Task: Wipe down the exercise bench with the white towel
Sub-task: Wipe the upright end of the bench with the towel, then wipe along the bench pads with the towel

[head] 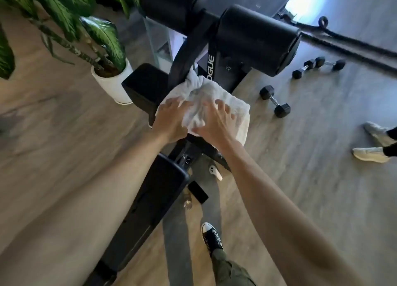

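Note:
The black exercise bench (148, 199) runs from the lower left up to the middle of the view, with its seat pad (144, 84) and two black roller pads (257, 38) beyond. A crumpled white towel (206, 96) lies over the seat end of the bench, one corner bunched against the black upright. My left hand (171, 120) presses flat on the towel's left part, fingers spread. My right hand (214, 122) presses on its middle, fingers spread too. The pad under the towel is hidden.
A potted plant in a white pot (113, 84) stands close to the bench's left. Dumbbells (275, 101) and a thick rope (343, 47) lie on the wood floor at right. Another person's pale shoes (371, 153) are at the far right. A phone (197, 192), a bottle and my shoe (211, 236) are below.

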Demonstrator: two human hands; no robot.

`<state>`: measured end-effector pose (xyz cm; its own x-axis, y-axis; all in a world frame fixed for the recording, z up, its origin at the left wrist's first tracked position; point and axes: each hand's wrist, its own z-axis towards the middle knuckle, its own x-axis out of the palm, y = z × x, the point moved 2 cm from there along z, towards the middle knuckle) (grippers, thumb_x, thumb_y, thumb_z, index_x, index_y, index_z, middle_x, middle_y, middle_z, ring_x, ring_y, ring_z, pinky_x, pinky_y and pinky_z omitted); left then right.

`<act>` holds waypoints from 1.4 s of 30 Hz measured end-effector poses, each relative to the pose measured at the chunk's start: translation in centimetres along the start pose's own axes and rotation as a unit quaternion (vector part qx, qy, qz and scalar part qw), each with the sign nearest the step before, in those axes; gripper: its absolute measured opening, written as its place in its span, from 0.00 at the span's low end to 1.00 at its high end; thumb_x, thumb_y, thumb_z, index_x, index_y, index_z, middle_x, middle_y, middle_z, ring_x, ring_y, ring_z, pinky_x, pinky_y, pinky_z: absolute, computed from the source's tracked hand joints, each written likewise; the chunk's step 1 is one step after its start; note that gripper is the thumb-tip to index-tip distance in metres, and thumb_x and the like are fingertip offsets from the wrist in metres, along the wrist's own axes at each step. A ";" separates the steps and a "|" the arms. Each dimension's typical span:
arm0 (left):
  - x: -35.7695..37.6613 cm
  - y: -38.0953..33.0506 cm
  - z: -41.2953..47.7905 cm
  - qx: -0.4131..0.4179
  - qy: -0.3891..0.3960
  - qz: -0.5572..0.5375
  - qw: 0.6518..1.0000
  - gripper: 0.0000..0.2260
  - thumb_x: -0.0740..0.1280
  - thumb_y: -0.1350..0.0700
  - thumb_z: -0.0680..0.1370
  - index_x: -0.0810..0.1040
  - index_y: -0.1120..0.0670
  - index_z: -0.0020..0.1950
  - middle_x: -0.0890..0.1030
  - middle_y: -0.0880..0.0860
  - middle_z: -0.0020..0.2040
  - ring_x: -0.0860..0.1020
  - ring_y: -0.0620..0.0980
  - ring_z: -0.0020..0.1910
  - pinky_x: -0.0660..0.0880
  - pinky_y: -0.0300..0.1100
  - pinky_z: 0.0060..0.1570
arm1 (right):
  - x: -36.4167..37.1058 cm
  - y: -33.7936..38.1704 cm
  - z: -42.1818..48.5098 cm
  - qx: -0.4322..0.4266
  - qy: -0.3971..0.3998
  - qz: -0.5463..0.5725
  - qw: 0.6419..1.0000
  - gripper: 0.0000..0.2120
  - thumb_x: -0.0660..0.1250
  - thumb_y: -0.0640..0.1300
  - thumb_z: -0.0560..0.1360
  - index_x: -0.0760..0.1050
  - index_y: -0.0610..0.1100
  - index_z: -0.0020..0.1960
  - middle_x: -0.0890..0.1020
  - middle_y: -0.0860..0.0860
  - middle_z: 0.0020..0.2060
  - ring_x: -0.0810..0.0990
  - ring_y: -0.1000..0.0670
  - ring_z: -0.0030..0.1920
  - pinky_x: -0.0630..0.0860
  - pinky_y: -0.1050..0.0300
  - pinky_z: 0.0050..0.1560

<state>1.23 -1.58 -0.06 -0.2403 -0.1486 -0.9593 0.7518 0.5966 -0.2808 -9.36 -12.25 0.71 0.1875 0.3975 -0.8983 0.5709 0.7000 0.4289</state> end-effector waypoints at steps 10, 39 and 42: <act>5.6 1.7 2.9 0.037 0.071 0.121 0.989 0.51 0.76 0.52 0.73 0.45 0.53 0.85 0.45 0.64 0.85 0.40 0.65 0.84 0.42 0.60 0.81 | 4.1 -2.4 2.2 0.012 0.088 -0.102 0.991 0.53 0.79 0.54 0.68 0.49 0.51 0.82 0.49 0.38 0.82 0.48 0.34 0.82 0.54 0.29 0.78; 3.1 15.9 -26.2 -0.335 0.004 -0.077 0.939 0.21 0.63 0.42 0.72 0.82 0.54 0.55 0.84 0.57 0.53 0.82 0.62 0.52 0.79 0.53 0.49 | 14.9 14.7 -12.3 -0.252 0.168 0.009 0.953 0.16 0.66 0.43 0.74 0.79 0.45 0.62 0.85 0.43 0.54 0.79 0.37 0.58 0.71 0.50 0.50; 4.6 19.1 -35.0 -0.412 -0.007 -0.112 0.904 0.12 0.64 0.44 0.74 0.74 0.52 0.42 0.80 0.55 0.43 0.79 0.60 0.44 0.79 0.52 0.48 | 20.3 19.4 -17.1 -0.305 0.216 -0.013 0.927 0.15 0.66 0.44 0.75 0.80 0.47 0.62 0.85 0.44 0.54 0.81 0.39 0.58 0.68 0.52 0.48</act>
<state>-7.00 36.76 -8.77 -0.3171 -0.3453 -0.8833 -0.0296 0.9345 -0.3547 -8.18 19.51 -7.57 -0.2333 0.4844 -0.8431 -0.0127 0.8655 0.5008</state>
